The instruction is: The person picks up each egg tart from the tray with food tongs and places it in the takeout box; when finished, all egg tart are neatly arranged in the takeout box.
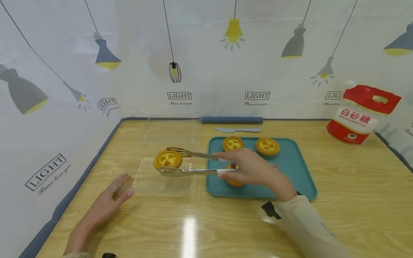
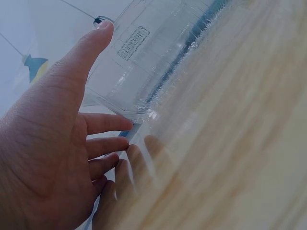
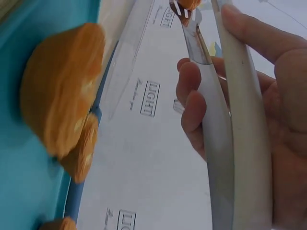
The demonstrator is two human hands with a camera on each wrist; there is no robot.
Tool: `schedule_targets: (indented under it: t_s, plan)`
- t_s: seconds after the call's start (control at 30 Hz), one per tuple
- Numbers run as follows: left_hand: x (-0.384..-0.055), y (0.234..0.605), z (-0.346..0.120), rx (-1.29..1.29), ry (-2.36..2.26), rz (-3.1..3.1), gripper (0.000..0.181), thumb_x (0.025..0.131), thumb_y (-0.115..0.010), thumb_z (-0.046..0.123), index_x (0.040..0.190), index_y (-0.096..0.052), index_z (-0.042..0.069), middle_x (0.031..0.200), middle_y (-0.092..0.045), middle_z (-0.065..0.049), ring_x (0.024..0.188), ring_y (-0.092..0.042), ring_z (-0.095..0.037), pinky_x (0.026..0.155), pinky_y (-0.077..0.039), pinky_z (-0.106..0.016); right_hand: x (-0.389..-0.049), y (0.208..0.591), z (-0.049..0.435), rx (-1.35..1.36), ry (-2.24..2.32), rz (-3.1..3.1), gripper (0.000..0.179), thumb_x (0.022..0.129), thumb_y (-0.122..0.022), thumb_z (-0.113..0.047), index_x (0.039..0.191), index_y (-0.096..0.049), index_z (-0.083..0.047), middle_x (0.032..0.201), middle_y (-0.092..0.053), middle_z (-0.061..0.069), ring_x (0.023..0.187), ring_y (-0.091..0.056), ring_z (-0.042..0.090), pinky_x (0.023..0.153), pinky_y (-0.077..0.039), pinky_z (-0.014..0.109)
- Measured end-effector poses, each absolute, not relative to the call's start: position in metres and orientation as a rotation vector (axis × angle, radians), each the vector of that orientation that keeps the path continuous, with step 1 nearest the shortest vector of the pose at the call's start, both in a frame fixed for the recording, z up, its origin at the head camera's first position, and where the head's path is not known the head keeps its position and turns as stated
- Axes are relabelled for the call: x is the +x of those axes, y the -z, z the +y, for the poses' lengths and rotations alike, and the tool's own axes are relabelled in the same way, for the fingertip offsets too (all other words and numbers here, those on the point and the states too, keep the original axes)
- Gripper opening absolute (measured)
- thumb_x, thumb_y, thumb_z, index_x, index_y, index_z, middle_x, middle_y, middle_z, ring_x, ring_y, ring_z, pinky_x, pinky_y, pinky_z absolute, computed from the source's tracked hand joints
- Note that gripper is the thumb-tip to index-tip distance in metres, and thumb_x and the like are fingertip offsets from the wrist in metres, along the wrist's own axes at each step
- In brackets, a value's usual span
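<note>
My right hand (image 1: 250, 168) grips a pair of metal tongs (image 1: 200, 172) with white handles, thumb on one arm and fingers curled round the other in the right wrist view. Between the tong tips is an egg tart (image 1: 168, 159), round and orange-yellow with a cross pattern on top. It overlaps the clear plastic box (image 1: 142, 184) in the head view. My left hand (image 1: 108, 199) is by the box's near left corner, thumb and fingers spread. In the left wrist view its fingertips are right at the box's corner (image 2: 139, 115), holding nothing.
A teal tray (image 1: 290, 179) carries several tarts, including one at its back right (image 1: 267, 146). Behind it lie a pale knife (image 1: 237, 130) and a blue roll (image 1: 232, 120) along the wall. A red and white sugar bag (image 1: 358, 116) stands at the back right.
</note>
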State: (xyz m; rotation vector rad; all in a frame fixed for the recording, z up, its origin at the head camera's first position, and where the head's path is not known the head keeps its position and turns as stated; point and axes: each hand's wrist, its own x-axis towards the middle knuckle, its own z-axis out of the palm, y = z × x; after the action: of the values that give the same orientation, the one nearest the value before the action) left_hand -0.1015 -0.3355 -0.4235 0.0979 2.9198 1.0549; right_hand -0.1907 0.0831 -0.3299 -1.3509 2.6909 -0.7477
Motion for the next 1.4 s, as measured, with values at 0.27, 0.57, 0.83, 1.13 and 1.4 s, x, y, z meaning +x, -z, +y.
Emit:
schedule_targets:
  t_s: [0.27,0.57,0.83,1.13,1.4]
  plan:
    - [-0.103,0.427,-0.336,0.102,-1.07,2.904,0.063,0.095,-0.05,0.042,0.147,-0.029,0.012,0.151,-0.015,-0.021,0.132,-0.017,-0.05,0.097,-0.016,-0.069,-0.19,0.33,0.043,-1.204,0.627,2.802,0.05,0.089,-0.063,-0.035,0.133,-0.052,-0.014,0.12,-0.061,0.002,0.099,-0.061,0.018,0.082,-0.05,0.036]
    - [-0.103,0.423,-0.34,0.081,-1.065,2.898,0.064,0.095,-0.05,0.042,0.146,-0.03,0.01,0.151,-0.015,-0.021,0.132,-0.017,-0.049,0.098,-0.017,-0.068,-0.197,0.332,0.015,-1.164,0.594,2.819,0.052,0.087,-0.066,-0.037,0.132,-0.053,-0.014,0.116,-0.063,0.002,0.091,-0.062,0.016,0.073,-0.051,0.031]
    - [-0.101,0.424,-0.345,0.076,-1.054,2.907,0.063,0.095,-0.051,0.041,0.145,-0.032,0.008,0.151,-0.017,-0.021,0.132,-0.018,-0.048,0.097,-0.018,-0.068,-0.199,0.334,0.0,-1.104,0.544,2.815,0.054,0.085,-0.067,-0.039,0.132,-0.054,-0.015,0.119,-0.062,0.002,0.097,-0.061,0.019,0.074,-0.052,0.034]
    - [-0.103,0.429,-0.343,0.101,-1.048,2.908,0.063,0.095,-0.05,0.041,0.146,-0.03,0.009,0.152,-0.015,-0.02,0.133,-0.017,-0.048,0.098,-0.017,-0.068,-0.205,0.333,-0.021,-1.124,0.44,2.819,0.054,0.086,-0.066,-0.04,0.132,-0.054,-0.015,0.12,-0.062,0.003,0.098,-0.061,0.02,0.077,-0.051,0.036]
    - [-0.105,0.427,-0.342,0.11,-1.06,2.899,0.064,0.095,-0.05,0.041,0.146,-0.03,0.008,0.152,-0.014,-0.02,0.133,-0.016,-0.047,0.098,-0.017,-0.068,-0.209,0.337,-0.029,-1.035,0.384,2.832,0.057,0.085,-0.067,-0.04,0.134,-0.052,-0.016,0.123,-0.06,0.003,0.103,-0.059,0.022,0.077,-0.052,0.037]
